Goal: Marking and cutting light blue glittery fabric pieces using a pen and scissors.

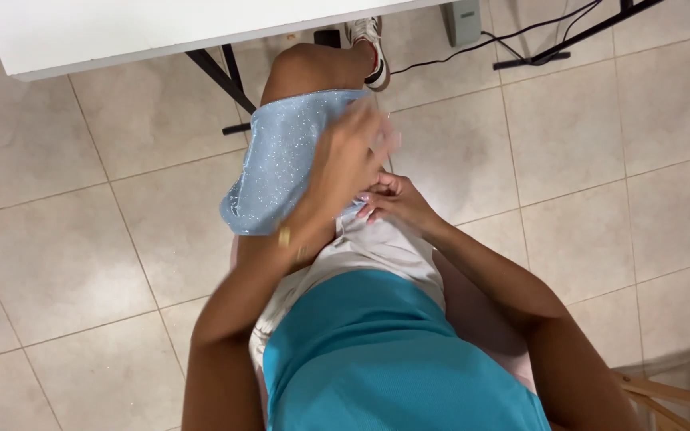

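While draped over knee, sparkly light-blue fabric [277,164] looks glittery, creased.

I see a light blue fabric [277,164] with a fine glittery speckle, draped loosely over the raised knee and thigh in the middle of my view. Its upper edge sits just below the bare knee, and its lower left corner hangs off the outer side of the leg above the tiled floor. Its right side is bunched and partly hidden, so I cannot tell its full shape.
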